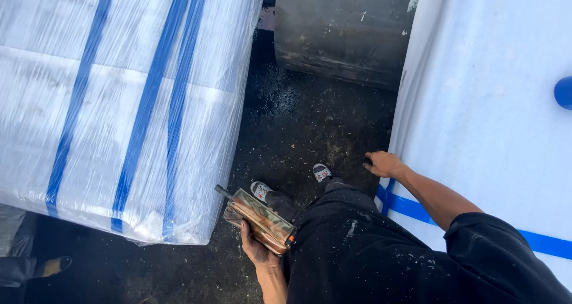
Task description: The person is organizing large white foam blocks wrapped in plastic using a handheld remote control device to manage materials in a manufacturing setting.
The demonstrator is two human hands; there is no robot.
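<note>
Brass-coloured tool (260, 220) in left hand (257, 248), lowered

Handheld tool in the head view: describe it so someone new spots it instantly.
Start at the big plastic-wrapped white bale with blue straps on the left, then drop to its near lower corner over the dark gritty floor. There the person's left hand holds a flat, boxy metal tool. Its worn brownish, shiny casing, orange tip and stubby dark end are unlike anything nearby.
</note>
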